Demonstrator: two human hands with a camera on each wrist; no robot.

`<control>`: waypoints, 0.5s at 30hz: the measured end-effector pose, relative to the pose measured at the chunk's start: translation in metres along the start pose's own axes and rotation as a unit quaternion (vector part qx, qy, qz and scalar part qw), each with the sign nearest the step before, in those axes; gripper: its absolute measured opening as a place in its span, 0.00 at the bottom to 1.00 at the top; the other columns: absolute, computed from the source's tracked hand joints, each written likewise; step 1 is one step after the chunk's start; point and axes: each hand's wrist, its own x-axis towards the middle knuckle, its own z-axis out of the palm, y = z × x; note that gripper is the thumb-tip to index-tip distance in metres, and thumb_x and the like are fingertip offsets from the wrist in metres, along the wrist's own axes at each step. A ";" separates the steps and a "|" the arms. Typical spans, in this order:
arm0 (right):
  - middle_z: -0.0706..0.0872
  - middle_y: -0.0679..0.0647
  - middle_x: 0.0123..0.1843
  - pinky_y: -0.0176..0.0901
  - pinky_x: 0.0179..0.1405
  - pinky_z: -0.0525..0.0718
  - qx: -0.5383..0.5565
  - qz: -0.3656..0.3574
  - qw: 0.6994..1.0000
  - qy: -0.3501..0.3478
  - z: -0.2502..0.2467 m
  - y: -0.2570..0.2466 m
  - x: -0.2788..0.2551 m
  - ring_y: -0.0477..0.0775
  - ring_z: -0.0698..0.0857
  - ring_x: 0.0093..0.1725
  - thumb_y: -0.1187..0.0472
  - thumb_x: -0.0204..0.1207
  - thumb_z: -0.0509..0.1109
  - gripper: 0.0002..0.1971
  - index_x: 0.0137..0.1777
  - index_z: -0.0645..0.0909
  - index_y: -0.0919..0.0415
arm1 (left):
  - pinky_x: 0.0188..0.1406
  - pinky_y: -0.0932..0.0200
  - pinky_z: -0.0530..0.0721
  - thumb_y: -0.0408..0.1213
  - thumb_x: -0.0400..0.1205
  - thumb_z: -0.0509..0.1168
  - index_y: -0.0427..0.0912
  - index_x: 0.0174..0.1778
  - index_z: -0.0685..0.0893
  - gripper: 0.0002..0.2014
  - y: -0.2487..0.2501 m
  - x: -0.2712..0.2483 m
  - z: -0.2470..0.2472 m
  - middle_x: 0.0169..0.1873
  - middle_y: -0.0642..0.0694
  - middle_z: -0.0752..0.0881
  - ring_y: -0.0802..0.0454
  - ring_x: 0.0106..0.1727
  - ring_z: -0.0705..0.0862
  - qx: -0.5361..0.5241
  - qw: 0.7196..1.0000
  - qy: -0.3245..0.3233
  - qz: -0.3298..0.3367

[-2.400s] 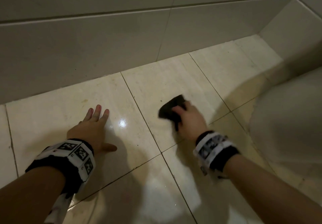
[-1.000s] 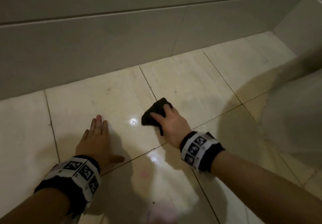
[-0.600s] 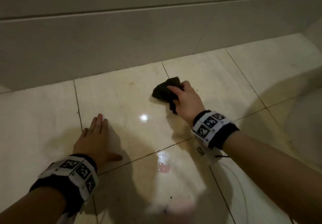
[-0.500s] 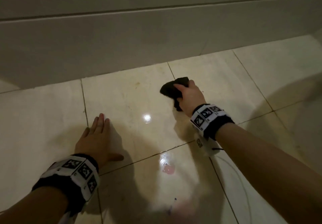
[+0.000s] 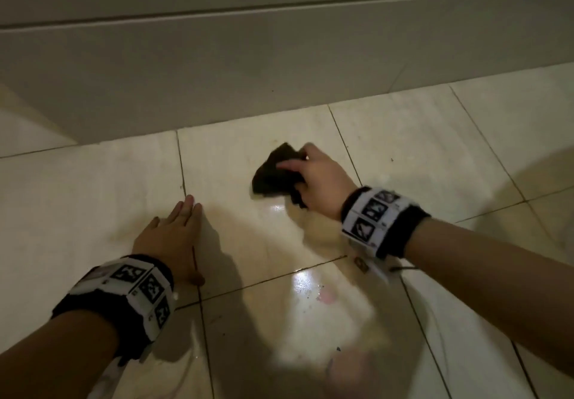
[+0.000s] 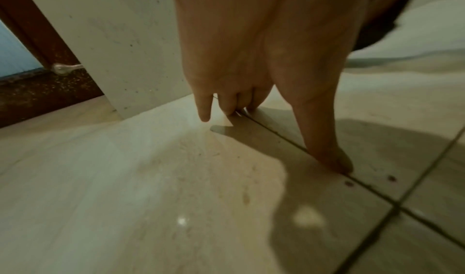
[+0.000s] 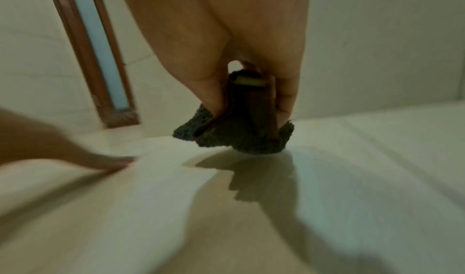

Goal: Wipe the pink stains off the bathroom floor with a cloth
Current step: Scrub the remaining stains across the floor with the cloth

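A dark bunched cloth [image 5: 273, 173] lies on the cream floor tiles [image 5: 419, 150] near the wall, and my right hand [image 5: 313, 175] grips it from the right, fingers curled round it. The right wrist view shows the cloth [image 7: 241, 135] pinched between thumb and fingers and pressed on the floor. A small pink stain [image 5: 327, 296] sits on the glossy tile nearer to me, below the right wrist. My left hand [image 5: 174, 237] rests flat on the floor to the left, fingers straight, holding nothing. In the left wrist view its fingers [image 6: 324, 151] touch a grout line.
A grey tiled wall [image 5: 279, 72] runs along the far side of the floor. A brown door frame [image 7: 88, 59] stands at the left. Small dark specks [image 6: 349, 184] lie by the grout line near my left thumb.
My right hand has moved the cloth across the tile near the wall, first left, then away from me. The view has swung left, so a pink stain came into sight. The left hand stays flat.
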 end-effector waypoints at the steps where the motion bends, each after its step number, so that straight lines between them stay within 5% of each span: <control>1: 0.69 0.61 0.68 0.50 0.63 0.78 -0.010 0.033 0.999 0.023 -0.008 0.006 0.022 0.63 0.77 0.61 0.67 0.77 0.66 0.25 0.74 0.73 0.52 | 0.81 0.51 0.48 0.60 0.68 0.74 0.40 0.81 0.30 0.64 -0.001 0.000 0.001 0.80 0.44 0.29 0.50 0.83 0.38 0.003 1.000 0.003 -0.001; 6: 0.58 0.62 0.78 0.56 0.72 0.70 -0.131 0.097 0.986 -0.027 0.000 0.001 0.073 0.66 0.65 0.73 0.61 0.80 0.61 0.24 0.77 0.68 0.50 | 0.81 0.51 0.50 0.56 0.69 0.75 0.40 0.81 0.31 0.64 0.001 0.001 0.005 0.80 0.45 0.30 0.51 0.83 0.38 -0.011 1.000 0.014 -0.006; 9: 0.59 0.63 0.79 0.57 0.71 0.70 -0.135 0.006 0.990 -0.032 0.022 -0.017 0.044 0.69 0.64 0.74 0.61 0.80 0.62 0.25 0.77 0.69 0.50 | 0.81 0.52 0.50 0.55 0.69 0.76 0.41 0.81 0.31 0.64 -0.001 0.001 0.006 0.80 0.46 0.29 0.51 0.83 0.38 -0.018 1.000 0.022 0.001; 12: 0.75 0.67 0.68 0.62 0.51 0.81 -0.091 -0.127 0.987 -0.040 0.042 -0.040 -0.015 0.74 0.75 0.61 0.69 0.66 0.72 0.24 0.64 0.82 0.56 | 0.81 0.52 0.49 0.54 0.69 0.76 0.43 0.82 0.32 0.63 -0.002 -0.001 0.008 0.80 0.47 0.29 0.52 0.83 0.38 -0.026 0.999 0.024 0.006; 15: 0.76 0.61 0.65 0.55 0.44 0.78 -0.121 -0.173 0.972 -0.105 0.060 -0.055 -0.071 0.69 0.76 0.58 0.69 0.59 0.75 0.27 0.60 0.82 0.52 | 0.81 0.52 0.49 0.54 0.70 0.75 0.42 0.82 0.32 0.62 -0.001 -0.003 0.006 0.80 0.46 0.30 0.52 0.83 0.38 -0.016 1.000 0.024 0.007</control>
